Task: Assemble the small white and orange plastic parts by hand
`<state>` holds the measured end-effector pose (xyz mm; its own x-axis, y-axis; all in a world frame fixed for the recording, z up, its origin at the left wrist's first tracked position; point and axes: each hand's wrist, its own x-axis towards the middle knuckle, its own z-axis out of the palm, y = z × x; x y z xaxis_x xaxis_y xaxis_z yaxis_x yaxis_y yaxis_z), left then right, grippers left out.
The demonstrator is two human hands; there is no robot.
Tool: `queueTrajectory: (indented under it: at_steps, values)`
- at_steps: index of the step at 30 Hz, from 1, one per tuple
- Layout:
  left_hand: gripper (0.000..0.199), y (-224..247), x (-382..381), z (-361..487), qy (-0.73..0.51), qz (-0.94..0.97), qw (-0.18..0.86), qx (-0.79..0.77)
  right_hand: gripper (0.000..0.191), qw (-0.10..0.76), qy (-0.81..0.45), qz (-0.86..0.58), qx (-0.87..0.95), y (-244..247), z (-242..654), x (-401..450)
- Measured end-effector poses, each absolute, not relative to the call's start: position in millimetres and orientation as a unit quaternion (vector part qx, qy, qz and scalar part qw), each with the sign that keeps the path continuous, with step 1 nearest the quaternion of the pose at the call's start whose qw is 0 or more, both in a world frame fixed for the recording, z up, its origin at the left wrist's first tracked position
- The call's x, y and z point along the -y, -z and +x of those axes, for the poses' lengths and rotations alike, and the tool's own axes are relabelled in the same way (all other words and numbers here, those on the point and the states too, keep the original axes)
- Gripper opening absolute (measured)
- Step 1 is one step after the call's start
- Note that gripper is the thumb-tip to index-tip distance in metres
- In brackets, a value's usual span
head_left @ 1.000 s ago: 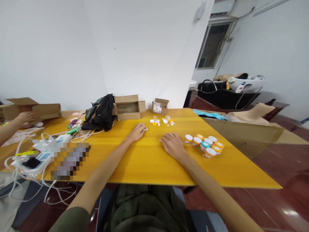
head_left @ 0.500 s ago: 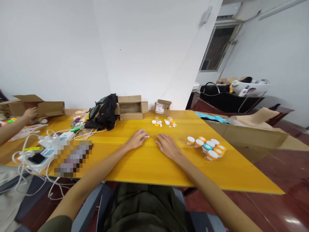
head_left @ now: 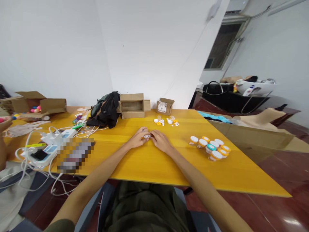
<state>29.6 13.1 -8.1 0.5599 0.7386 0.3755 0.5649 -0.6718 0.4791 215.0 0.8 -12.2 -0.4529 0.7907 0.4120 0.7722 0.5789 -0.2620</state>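
Note:
My left hand [head_left: 138, 138] is closed round a small white thing with dark spots [head_left: 146, 136], low over the yellow table; its kind is too small to tell. Against the other side of it, my right hand [head_left: 160, 140] has its fingers bent together, the tips at the left fingers. The fingers hide most of the thing. To the right stands a group of small clear jars [head_left: 216, 155] with white, orange and teal lids. Farther back lie loose white and orange lids [head_left: 158, 123] among small white pieces.
At the back are an open cardboard box [head_left: 132, 114], a smaller labelled box [head_left: 165, 107] and a black bag [head_left: 106, 111]. A power strip [head_left: 51, 149] with tangled white cables and a blurred-out flat object [head_left: 76, 156] lie left. Another person's arm [head_left: 3, 138] shows at the left edge.
My right hand has moved left and closed in on the spotted thing in my left hand. The other person's hand has drawn back from the box at the left.

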Motion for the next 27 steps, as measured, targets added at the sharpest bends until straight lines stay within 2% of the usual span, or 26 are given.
queueTrajectory:
  at_steps: [14,21,24,27]
  values:
    - [0.027,7.1,-14.6,17.3,-0.339,0.841,0.187,-0.378,0.021,0.232,0.044,-0.493,0.838,11.5,212.8,6.8]
    - [0.027,1.7,-16.5,8.9,-0.351,0.817,0.175,-0.422,0.022,0.306,0.066,-0.508,0.803,15.3,217.1,5.9]
    - [0.022,2.0,-18.9,5.1,-0.351,0.814,0.163,-0.434,0.024,0.329,0.081,-0.529,0.778,18.5,219.6,3.4]
    - [0.013,3.3,-20.8,4.1,-0.340,0.815,0.158,-0.441,0.024,0.297,0.078,-0.556,0.772,19.9,220.1,2.4]
